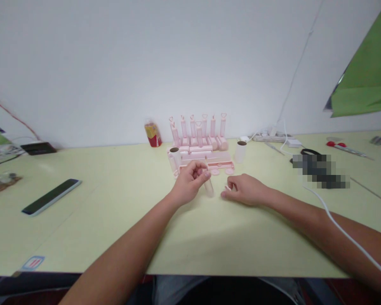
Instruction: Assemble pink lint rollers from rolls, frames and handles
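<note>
My left hand [190, 183] is closed round the upper part of a small translucent tube [209, 189], which tilts with its lower end toward me. To its right, my right hand [248, 189] pinches a small whitish piece [227, 187] between thumb and fingers; its exact kind cannot be made out. Just behind both hands lie open pink trays [220, 165] and pale pink discs [229, 171]. Further back, several slim pink tubes with loop-shaped tops [222, 127] stand upright among thicker pink cylinders [222, 143].
White cylinders with brown tops flank the trays, one at left [175, 156] and one at right [240, 152]. A red and yellow package [153, 134] leans near the wall. A phone [52, 197] lies left on the table [120, 178]. A white cable [333, 218] crosses my right arm.
</note>
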`<control>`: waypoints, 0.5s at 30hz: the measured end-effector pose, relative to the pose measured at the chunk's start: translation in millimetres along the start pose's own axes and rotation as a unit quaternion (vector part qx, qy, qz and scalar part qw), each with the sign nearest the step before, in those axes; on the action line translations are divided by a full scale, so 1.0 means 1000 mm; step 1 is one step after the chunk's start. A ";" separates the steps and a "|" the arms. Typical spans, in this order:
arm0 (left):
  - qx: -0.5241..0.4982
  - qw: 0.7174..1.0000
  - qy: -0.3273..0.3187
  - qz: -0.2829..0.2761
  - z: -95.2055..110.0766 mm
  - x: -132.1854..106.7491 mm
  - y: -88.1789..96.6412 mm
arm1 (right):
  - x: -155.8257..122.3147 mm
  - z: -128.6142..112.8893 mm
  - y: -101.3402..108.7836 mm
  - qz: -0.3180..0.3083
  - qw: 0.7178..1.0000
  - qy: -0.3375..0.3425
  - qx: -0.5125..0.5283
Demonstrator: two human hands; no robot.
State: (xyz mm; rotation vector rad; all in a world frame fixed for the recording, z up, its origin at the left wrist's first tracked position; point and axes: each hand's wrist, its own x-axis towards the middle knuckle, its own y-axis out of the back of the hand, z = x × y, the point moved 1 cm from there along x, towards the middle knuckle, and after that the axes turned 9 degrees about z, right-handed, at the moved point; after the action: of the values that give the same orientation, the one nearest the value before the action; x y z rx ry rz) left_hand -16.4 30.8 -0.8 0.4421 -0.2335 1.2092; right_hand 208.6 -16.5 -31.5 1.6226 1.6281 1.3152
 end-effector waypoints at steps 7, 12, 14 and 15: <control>-0.179 0.976 0.108 0.052 -0.004 -0.005 -0.020 | -0.003 -0.010 0.002 0.123 0.885 -0.022 0.448; -0.150 0.977 0.144 -0.040 -0.010 -0.014 -0.034 | 0.006 -0.015 0.010 0.160 0.817 -0.056 0.552; -0.114 0.981 0.143 -0.069 -0.012 -0.016 -0.036 | 0.016 -0.003 0.021 0.215 0.850 -0.050 0.478; -0.096 0.982 0.144 -0.078 -0.013 -0.017 -0.036 | 0.022 0.007 0.026 0.262 0.868 -0.049 0.419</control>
State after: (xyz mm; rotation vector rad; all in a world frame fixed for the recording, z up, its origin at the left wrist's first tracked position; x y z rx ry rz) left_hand 10.3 11.8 -26.5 0.1125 -0.0642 1.0703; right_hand 223.0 1.5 -5.3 2.7448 1.9006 0.6988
